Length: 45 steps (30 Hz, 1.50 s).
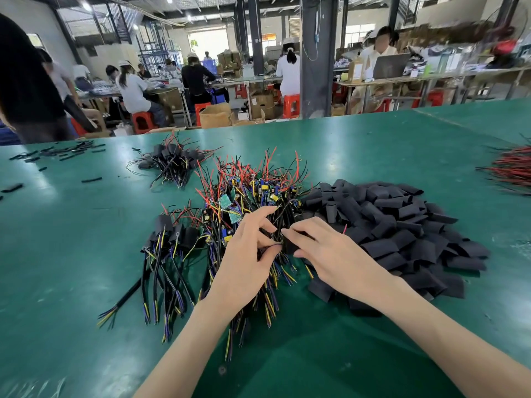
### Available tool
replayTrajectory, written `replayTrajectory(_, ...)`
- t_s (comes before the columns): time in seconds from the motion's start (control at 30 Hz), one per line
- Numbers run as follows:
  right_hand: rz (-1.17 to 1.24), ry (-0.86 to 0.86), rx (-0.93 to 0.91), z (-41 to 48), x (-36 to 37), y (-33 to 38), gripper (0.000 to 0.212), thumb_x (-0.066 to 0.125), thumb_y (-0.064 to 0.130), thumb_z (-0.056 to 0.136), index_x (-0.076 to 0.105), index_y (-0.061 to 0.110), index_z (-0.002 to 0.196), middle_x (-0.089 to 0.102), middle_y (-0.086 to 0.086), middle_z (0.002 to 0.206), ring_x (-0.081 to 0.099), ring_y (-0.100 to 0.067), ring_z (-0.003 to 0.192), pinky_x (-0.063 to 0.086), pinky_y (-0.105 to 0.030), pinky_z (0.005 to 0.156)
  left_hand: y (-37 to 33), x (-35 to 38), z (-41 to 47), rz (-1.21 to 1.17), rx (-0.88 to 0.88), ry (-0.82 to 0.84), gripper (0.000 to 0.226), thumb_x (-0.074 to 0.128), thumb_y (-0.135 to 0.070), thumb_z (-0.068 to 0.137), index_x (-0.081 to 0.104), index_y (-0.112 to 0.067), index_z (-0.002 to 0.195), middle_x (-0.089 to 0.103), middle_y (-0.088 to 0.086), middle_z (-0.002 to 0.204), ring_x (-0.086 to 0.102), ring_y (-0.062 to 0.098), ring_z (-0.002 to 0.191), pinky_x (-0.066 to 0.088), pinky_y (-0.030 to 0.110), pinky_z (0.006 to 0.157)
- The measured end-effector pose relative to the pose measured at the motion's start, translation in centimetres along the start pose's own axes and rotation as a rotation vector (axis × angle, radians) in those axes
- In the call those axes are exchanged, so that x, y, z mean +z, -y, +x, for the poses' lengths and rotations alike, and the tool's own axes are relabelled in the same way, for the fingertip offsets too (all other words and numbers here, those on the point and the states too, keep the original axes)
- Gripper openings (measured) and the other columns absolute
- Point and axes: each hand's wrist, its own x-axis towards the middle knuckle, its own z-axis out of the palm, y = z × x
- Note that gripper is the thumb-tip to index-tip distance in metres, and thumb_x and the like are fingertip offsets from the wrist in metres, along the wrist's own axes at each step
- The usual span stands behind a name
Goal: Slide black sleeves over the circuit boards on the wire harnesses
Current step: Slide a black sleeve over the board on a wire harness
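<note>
Roughly from the left of the frame: short black tube pieces lie scattered at the upper left of the green counter, too small to count. Two bunches of already sleeved harnesses follow, one far back and one nearer. At the centre sits one heap of bare harnesses, their green circuit boards showing among red and black wires. Over its near edge two hands meet. The left hand pinches the wires of one wire harness between thumb and fingers; the right hand pinches one black sleeve against it. Right of them lies one big pile of black sleeves, too many to count. One bundle of red and black wires sits at the right edge.
</note>
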Motion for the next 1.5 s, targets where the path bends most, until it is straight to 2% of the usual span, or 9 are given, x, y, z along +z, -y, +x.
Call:
replayTrajectory(0.23,-0.002,0.012,-0.012,0.1,0.3,0.3,0.043,0.077,0.012,0.075,0.064,0.002,0.114,0.063,-0.009,0.102,0.063,-0.026,0.088,0.055,-0.032,0.066,0.6,0.1,-0.1,0.014,-0.007,0.000,0.078,0.069,0.007,0.076,0.038,-0.045,0.125,0.052,-0.010,0.096,0.057,0.006,0.066,0.039,0.005,0.072)
replayTrajectory(0.37,-0.005,-0.013,0.044,0.3,0.4,0.4,0.049,0.071,0.017,0.082,0.056,0.002,0.126,0.056,-0.011,0.125,0.055,-0.027,0.114,0.048,-0.036,0.094,0.6,-0.5,0.2,0.087,0.059,-0.053,0.069,0.070,0.010,0.074,0.046,-0.033,0.124,0.057,-0.006,0.094,0.055,0.001,0.073,0.038,0.003,0.076)
replayTrajectory(0.6,-0.101,-0.076,0.371,0.1,-0.4,-1.9,0.055,0.067,0.017,0.083,0.048,0.001,0.132,0.050,-0.015,0.133,0.049,-0.032,0.120,0.039,-0.045,0.101,2.6,-5.4,1.5,0.279,-0.061,-0.653,0.028,0.061,0.014,0.076,0.061,-0.001,0.100,0.055,0.013,0.103,0.054,-0.003,0.074,0.038,0.003,0.075)
replayTrajectory(0.67,-0.112,-0.058,0.459,-0.2,-0.4,-2.6,0.050,0.066,0.016,0.083,0.050,0.002,0.129,0.053,-0.014,0.128,0.050,-0.032,0.119,0.038,-0.045,0.099,3.7,-6.7,1.3,0.308,-0.183,-0.711,0.034,0.053,0.015,0.079,0.060,-0.001,0.108,0.049,0.022,0.110,0.056,0.012,0.069,0.046,0.020,0.077)
replayTrajectory(0.83,-0.185,0.081,0.622,-1.0,0.2,-3.6,0.040,0.061,0.021,0.084,0.055,0.006,0.121,0.051,-0.011,0.125,0.044,-0.031,0.119,0.033,-0.043,0.096,6.1,-7.7,0.2,0.488,-0.707,-0.535,0.038,0.044,0.009,0.082,0.063,-0.009,0.109,0.044,0.019,0.119,0.053,0.038,0.079,0.040,0.037,0.080)
replayTrajectory(0.93,-0.238,0.193,0.701,-1.2,0.2,-3.9,0.034,0.053,0.026,0.089,0.055,0.011,0.119,0.048,-0.008,0.126,0.041,-0.029,0.119,0.031,-0.040,0.094,6.2,-7.3,0.2,0.563,-0.777,-0.461,0.035,0.048,0.003,0.081,0.064,-0.010,0.110,0.046,0.018,0.118,0.052,0.041,0.089,0.042,0.044,0.085)
replayTrajectory(1.13,-0.317,0.449,0.873,-1.8,-0.3,-5.1,0.035,0.048,0.031,0.092,0.046,0.014,0.122,0.046,-0.011,0.125,0.043,-0.032,0.115,0.038,-0.042,0.090,4.1,-6.0,2.2,0.640,-0.529,-0.473,0.028,0.055,-0.005,0.082,0.069,-0.016,0.104,0.054,0.017,0.114,0.044,0.036,0.107,0.032,0.042,0.089)
replayTrajectory(1.27,-0.255,0.514,0.863,-1.8,0.1,-5.4,0.034,0.046,0.027,0.093,0.044,0.015,0.125,0.045,-0.011,0.126,0.042,-0.031,0.116,0.038,-0.039,0.090,2.2,-2.6,5.3,0.587,-0.312,-0.294,0.021,0.055,-0.016,0.088,0.068,-0.019,0.104,0.060,0.010,0.106,0.047,0.030,0.103,0.034,0.038,0.085)
replayTrajectory(1.5,-0.054,0.445,0.856,-2.0,0.1,-6.3,0.037,0.048,0.006,0.085,0.047,0.010,0.122,0.043,-0.014,0.122,0.036,-0.030,0.112,0.042,-0.033,0.081,1.9,2.5,10.4,0.887,-0.290,0.064,0.041,0.056,-0.047,0.088,0.059,-0.018,0.117,0.052,0.008,0.123,0.039,0.029,0.120,0.028,0.041,0.099)
